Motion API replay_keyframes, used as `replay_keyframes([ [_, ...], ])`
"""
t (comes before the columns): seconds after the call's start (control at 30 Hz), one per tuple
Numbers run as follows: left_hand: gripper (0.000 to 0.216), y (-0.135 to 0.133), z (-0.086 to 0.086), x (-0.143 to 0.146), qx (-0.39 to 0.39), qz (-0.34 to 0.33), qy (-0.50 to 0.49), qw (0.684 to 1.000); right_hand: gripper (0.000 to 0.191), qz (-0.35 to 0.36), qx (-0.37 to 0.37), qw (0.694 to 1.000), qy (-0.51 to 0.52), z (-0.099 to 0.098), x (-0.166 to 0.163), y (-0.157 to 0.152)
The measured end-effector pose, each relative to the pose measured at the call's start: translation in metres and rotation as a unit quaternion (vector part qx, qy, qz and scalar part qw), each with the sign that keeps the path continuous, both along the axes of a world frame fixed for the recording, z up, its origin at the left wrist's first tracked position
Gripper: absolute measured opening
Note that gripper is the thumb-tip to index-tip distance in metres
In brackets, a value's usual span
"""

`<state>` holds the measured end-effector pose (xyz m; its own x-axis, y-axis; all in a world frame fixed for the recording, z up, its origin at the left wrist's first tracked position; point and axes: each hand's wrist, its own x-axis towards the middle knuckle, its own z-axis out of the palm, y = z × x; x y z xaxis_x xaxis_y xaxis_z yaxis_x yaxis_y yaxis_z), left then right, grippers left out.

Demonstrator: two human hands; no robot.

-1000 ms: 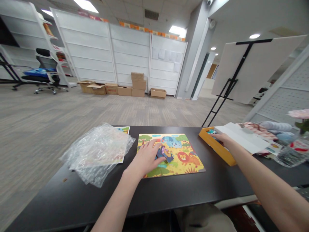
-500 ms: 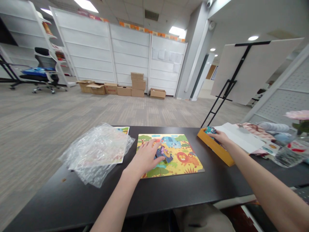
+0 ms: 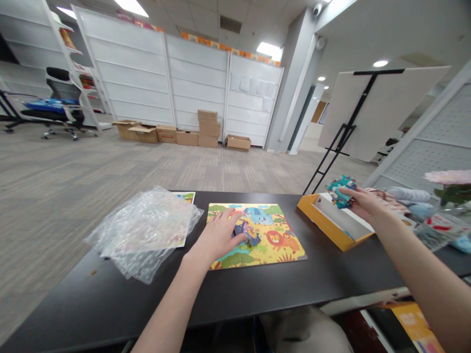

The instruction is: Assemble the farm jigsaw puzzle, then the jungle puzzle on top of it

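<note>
My left hand [image 3: 221,230] lies over the left part of a yellow animal picture puzzle [image 3: 268,250], fingers stretched and thumb apart. Some dark blue puzzle pieces [image 3: 252,234] rest on the picture beside its thumb and fingertips; whether the fingers touch them I cannot tell. My right hand [image 3: 364,203] is closed on a bunch of teal puzzle pieces [image 3: 340,191], held above a shallow yellow box [image 3: 324,226]. Inside, the box shows a white interior with a small blue bit near its right end.
Crumpled clear plastic bags [image 3: 143,230] cover printed sheets on the left of the black table [image 3: 235,299]. At the right stand a glass vase [image 3: 436,230] with a pink flower [image 3: 447,177] and rolled fabric [image 3: 408,194]. An easel [image 3: 344,132] stands past the table.
My right hand has lifted the teal puzzle pieces up out of the yellow box. The white sheet behind the box is largely out of sight. My left hand stays on the puzzle.
</note>
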<state>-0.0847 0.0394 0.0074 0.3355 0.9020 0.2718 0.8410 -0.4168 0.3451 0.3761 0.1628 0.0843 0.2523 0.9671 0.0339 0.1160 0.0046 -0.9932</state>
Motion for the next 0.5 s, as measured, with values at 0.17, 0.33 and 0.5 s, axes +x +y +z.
replay_keyframes([
  [0.17, 0.058, 0.000, 0.001, 0.000, 0.003, -0.002, 0.003, 1.000, 0.027, 0.113, -0.035, 0.993, -0.026, 0.005, -0.063, -0.029],
  [0.33, 0.058, -0.001, 0.002, 0.002, 0.006, -0.006, 0.000, 1.000, 0.047, 0.271, -0.095, 0.958, -0.012, -0.038, -0.147, -0.057],
  [0.5, 0.057, -0.004, 0.005, 0.005, 0.012, -0.012, 0.001, 1.000, 0.053, 0.333, -0.108, 0.935, -0.055, -0.077, -0.186, -0.061],
])
